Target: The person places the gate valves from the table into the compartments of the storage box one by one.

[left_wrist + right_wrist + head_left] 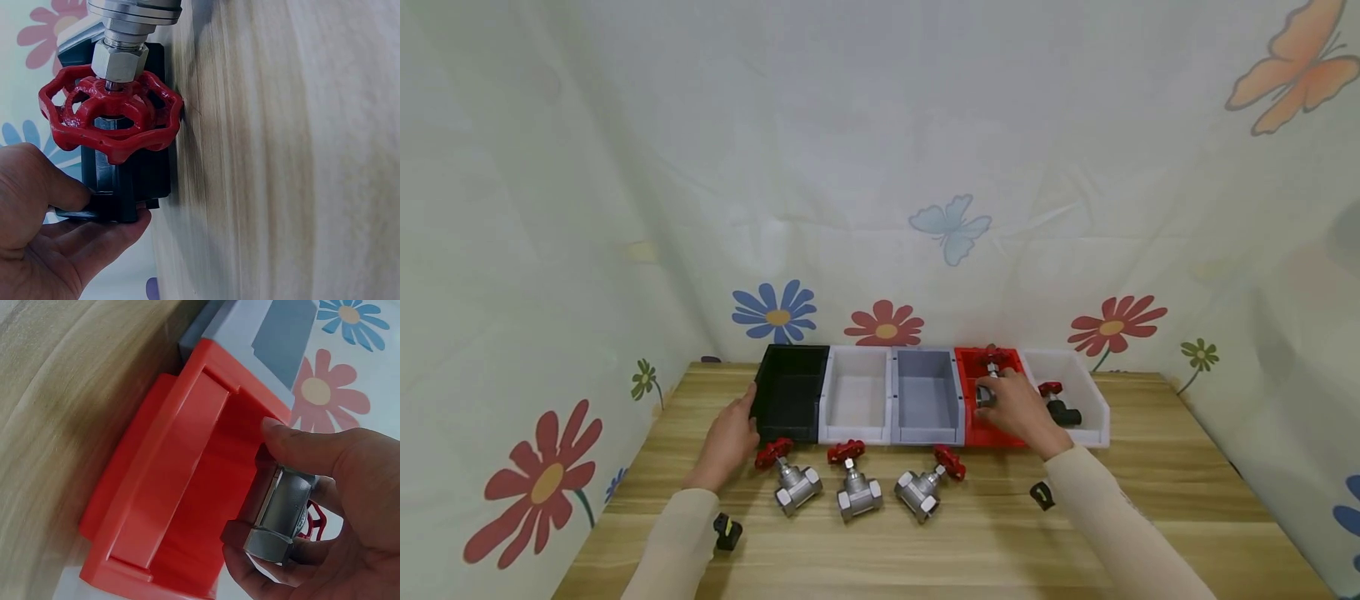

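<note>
My left hand (727,440) holds the left side of a black bin (790,410) at the row's end. In the left wrist view the thumb and fingers (119,240) pinch its edge. My right hand (1018,408) grips a silver gate valve (279,509) by its metal body, inside or just over the red bin (165,469). Its red handwheel (992,357) points toward the back, partly covered by the fingers in the right wrist view. Three similar valves with red handwheels, a left one (797,487), a middle one (857,493) and a right one (919,493), lie before the bins.
Between the black and red bins stand a white bin (856,408) and a grey bin (927,408). The rightmost white bin (1097,417) holds a black valve (1063,412) with a red handwheel. Small black pieces lie near each wrist. A flowered curtain (880,167) hangs behind the wooden table (962,550).
</note>
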`<state>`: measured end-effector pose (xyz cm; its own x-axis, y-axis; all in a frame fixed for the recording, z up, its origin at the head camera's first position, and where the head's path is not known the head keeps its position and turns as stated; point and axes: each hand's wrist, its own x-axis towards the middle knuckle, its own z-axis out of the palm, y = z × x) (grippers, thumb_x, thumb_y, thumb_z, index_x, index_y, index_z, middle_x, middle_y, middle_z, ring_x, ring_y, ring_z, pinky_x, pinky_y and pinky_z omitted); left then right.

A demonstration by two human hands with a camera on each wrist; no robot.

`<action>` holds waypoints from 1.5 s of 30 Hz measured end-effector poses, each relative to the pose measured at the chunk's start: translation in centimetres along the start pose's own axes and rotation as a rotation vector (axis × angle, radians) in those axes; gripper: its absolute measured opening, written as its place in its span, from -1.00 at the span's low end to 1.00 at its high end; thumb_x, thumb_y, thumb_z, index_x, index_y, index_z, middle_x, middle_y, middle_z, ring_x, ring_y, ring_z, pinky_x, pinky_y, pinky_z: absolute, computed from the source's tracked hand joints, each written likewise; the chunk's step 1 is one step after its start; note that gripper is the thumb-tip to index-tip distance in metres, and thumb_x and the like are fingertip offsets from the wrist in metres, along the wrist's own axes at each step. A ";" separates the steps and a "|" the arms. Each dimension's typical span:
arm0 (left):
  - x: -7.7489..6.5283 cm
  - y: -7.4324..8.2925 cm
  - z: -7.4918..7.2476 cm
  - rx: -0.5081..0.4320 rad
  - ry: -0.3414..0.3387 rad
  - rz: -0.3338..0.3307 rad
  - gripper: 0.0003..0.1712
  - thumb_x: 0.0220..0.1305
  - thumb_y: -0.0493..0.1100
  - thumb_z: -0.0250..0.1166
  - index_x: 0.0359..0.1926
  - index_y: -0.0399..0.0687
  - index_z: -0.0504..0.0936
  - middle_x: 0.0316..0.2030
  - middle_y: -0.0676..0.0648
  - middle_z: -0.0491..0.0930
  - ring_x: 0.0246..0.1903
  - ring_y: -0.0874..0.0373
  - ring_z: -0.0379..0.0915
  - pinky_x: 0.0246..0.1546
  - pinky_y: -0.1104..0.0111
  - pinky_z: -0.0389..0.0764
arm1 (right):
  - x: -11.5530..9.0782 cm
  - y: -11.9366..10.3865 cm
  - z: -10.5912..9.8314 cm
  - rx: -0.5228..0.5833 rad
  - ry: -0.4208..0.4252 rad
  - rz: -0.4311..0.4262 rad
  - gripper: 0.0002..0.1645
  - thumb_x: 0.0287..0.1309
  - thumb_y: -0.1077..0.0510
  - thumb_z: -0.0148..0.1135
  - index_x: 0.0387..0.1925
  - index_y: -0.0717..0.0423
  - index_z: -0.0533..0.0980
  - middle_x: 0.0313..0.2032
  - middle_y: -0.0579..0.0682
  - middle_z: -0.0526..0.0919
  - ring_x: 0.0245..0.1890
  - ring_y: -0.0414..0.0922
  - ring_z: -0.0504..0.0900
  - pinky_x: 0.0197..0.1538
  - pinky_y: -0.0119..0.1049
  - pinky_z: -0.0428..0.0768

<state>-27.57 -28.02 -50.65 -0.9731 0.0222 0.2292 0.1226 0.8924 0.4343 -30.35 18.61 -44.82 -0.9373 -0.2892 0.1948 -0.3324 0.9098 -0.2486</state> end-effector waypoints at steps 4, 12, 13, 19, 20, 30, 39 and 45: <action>0.1 0.0 -0.1 -0.002 0.003 0.004 -0.26 0.27 -0.39 0.12 0.45 -0.40 0.12 0.13 -0.53 0.48 -0.03 -0.33 0.55 0.02 -0.12 0.55 | 0.5 0.3 0.5 -0.018 0.002 0.000 -0.44 -0.08 0.07 0.52 0.03 0.11 0.64 -0.23 0.09 0.68 -0.21 0.01 0.53 -0.17 -0.08 0.58; 0.1 0.1 0.0 -0.006 -0.015 -0.007 -0.25 0.27 -0.39 0.12 0.46 -0.38 0.12 0.13 -0.53 0.47 -0.01 -0.34 0.53 0.03 -0.13 0.54 | 1.2 0.5 1.7 0.002 -0.047 0.042 -0.46 -0.05 0.10 0.48 0.04 0.13 0.63 -0.21 0.10 0.67 -0.18 0.02 0.53 -0.08 -0.04 0.59; 0.1 0.1 0.0 -0.005 -0.017 -0.008 -0.25 0.27 -0.39 0.11 0.46 -0.39 0.12 0.13 -0.53 0.47 -0.01 -0.34 0.53 0.04 -0.13 0.54 | 1.2 0.5 1.8 0.006 -0.056 0.053 -0.46 -0.04 0.11 0.47 0.05 0.13 0.63 -0.20 0.11 0.67 -0.17 0.02 0.53 -0.06 -0.03 0.59; 0.1 0.2 -0.2 -0.001 -0.013 -0.014 -0.26 0.27 -0.40 0.10 0.46 -0.40 0.12 0.13 -0.53 0.47 0.00 -0.35 0.52 0.06 -0.14 0.52 | 1.6 0.4 2.2 0.022 -0.083 0.087 -0.48 -0.03 0.15 0.44 0.05 0.13 0.63 -0.15 0.12 0.66 -0.10 0.04 0.52 0.04 0.00 0.58; 0.1 0.2 -0.2 0.000 -0.012 -0.014 -0.26 0.27 -0.40 0.10 0.46 -0.40 0.12 0.13 -0.53 0.47 0.00 -0.35 0.52 0.06 -0.14 0.52 | 1.6 0.4 2.3 0.026 -0.084 0.085 -0.48 -0.03 0.16 0.43 0.05 0.13 0.62 -0.15 0.12 0.67 -0.09 0.05 0.52 0.05 0.00 0.58; 0.2 0.0 0.1 -0.002 -0.011 -0.022 -0.26 0.28 -0.39 0.12 0.46 -0.39 0.12 0.14 -0.53 0.46 0.02 -0.35 0.52 0.07 -0.14 0.52 | 2.1 0.8 3.1 -0.001 -0.114 0.067 -0.48 -0.06 0.18 0.43 0.04 0.15 0.63 -0.15 0.10 0.71 -0.06 0.07 0.56 0.10 0.02 0.57; 0.3 0.0 0.0 0.003 -0.014 -0.019 -0.26 0.28 -0.39 0.12 0.46 -0.39 0.12 0.14 -0.53 0.47 0.02 -0.35 0.52 0.07 -0.14 0.52 | 2.8 1.4 3.7 0.002 -0.165 0.104 -0.49 -0.03 0.21 0.40 0.06 0.16 0.62 -0.07 0.11 0.70 -0.02 0.07 0.57 0.18 0.08 0.54; 0.1 0.2 -0.1 0.004 -0.025 -0.033 -0.26 0.29 -0.39 0.11 0.46 -0.40 0.11 0.15 -0.53 0.45 0.03 -0.35 0.51 0.08 -0.14 0.51 | 2.7 1.5 4.0 0.030 -0.200 0.117 -0.49 0.01 0.20 0.39 0.07 0.17 0.61 -0.05 0.11 0.70 0.01 0.09 0.57 0.19 0.10 0.53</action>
<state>-27.65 -27.90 -50.43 -0.9813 0.0038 0.1927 0.0894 0.8948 0.4375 -33.82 17.97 -48.48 -0.9709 -0.2379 -0.0281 -0.2202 0.9324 -0.2867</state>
